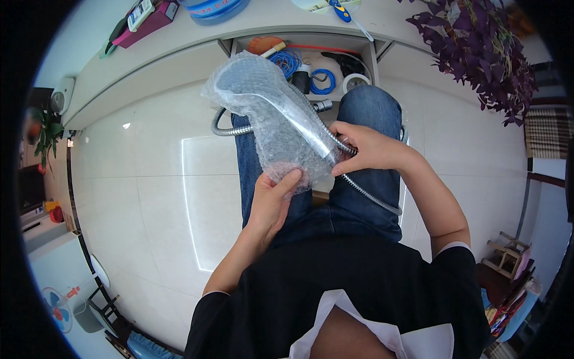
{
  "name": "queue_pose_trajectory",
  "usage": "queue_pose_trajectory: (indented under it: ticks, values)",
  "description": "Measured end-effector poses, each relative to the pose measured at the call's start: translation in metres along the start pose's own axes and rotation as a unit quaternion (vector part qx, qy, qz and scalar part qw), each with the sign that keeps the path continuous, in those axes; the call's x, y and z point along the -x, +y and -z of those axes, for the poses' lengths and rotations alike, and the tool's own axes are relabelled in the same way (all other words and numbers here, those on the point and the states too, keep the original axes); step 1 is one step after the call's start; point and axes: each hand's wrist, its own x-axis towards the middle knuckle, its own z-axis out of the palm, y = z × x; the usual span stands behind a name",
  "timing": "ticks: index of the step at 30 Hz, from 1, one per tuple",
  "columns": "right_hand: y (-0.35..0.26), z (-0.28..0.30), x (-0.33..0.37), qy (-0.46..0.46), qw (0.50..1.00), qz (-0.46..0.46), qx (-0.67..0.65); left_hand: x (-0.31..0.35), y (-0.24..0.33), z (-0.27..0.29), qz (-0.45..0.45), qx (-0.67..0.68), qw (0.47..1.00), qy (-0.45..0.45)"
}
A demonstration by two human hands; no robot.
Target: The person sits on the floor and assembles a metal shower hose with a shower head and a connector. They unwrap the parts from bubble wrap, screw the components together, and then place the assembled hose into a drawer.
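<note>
A shower head [302,122] lies inside a clear bubble-wrap bag [248,90] above my knees, its wide end pointing up and left, its silver handle slanting down to the right. My left hand [272,200] is closed on the lower edge of the bag, thumb on top. A flexible metal shower hose [371,195] loops behind the bag and across my thighs, with a metal end fitting [323,106] near the drawer. My right hand [371,146] is closed around the hose beside the handle's lower end; its fingertips are partly hidden.
Ahead, an open drawer [375,63] holds blue cable coils [323,82], a white tape roll [355,82] and a dark bottle. On the counter [269,23] above are a screwdriver [341,11], a blue round container [214,11] and a purple-leaved plant [472,48] hanging over the right edge.
</note>
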Motion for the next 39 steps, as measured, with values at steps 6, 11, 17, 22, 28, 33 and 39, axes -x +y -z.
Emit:
queue_pose_trajectory:
  ticks: [6,11,17,22,28,33,39]
  values:
    - [-0.003,0.002,0.007,0.006,0.995,0.036,-0.088,0.001,-0.007,0.006,0.071,-0.114,0.990,-0.050]
    - [-0.008,0.004,0.011,-0.020,0.996,0.005,-0.092,-0.002,-0.017,0.000,0.162,-0.149,0.970,-0.100]
    - [-0.004,-0.001,0.008,0.008,0.991,0.015,-0.132,0.009,-0.009,-0.014,0.084,-0.112,0.988,-0.061]
    - [0.003,-0.005,0.006,0.027,0.993,0.040,-0.109,0.010,0.020,-0.018,-0.012,0.007,1.000,-0.022]
    - [0.002,-0.015,0.005,0.050,0.996,0.068,-0.040,-0.014,0.017,-0.042,0.010,0.054,0.997,-0.048]
    - [-0.002,-0.021,0.010,0.101,0.987,0.120,0.046,-0.032,0.005,-0.048,0.042,0.050,0.997,-0.033]
    - [0.001,-0.019,0.011,0.092,0.990,0.053,-0.091,-0.035,0.006,-0.048,0.071,0.079,0.994,-0.021]
